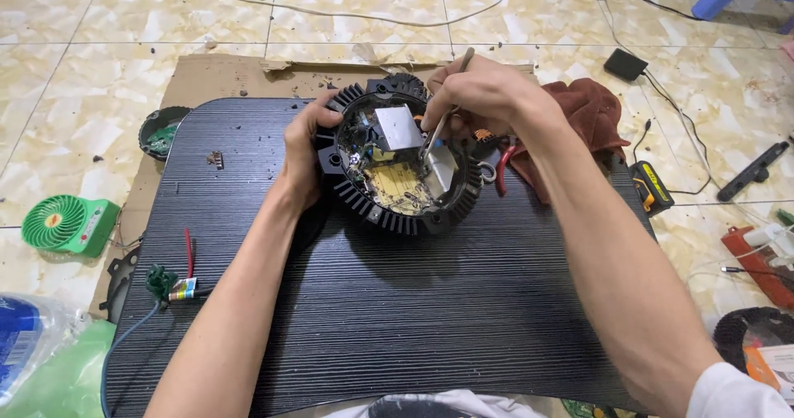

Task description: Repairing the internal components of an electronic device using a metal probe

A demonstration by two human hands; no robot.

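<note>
Upper middle of the frame: a round black finned housing [400, 157] sits on a dark ribbed mat [397, 302], its open side up so the inside can be reached.
Housing contents: a yellowish circuit board [395, 185] and a square silver plate [397, 127] lie exposed inside the ring of fins.
Left hand: the left hand [303, 149] wraps the housing's left rim, fingers pressed around the fins; this looks like bracing, so the part does not turn or slide.
Right hand: the right hand [480, 95] comes over the top right edge, fingers pinched on a thin metal tool [447, 104] held like a pen.
Tool: its shaft slants down and left into the housing, the tip near the silver plate; whether the tip touches plate or board is hard to tell, as the fingers hide part of it.
Mat: it rests on cardboard [223, 75] over the tiled floor [83, 71], likely to spare the tiles and catch small bits.
Right of the housing: a brown cloth [591, 112] and red-handled pliers [502, 170] lie just beside it, within reach.
Left side: a small green fan [66, 224] stands on the floor, well apart; loose wires with a green plug [165, 284] lie at the mat's left edge.
</note>
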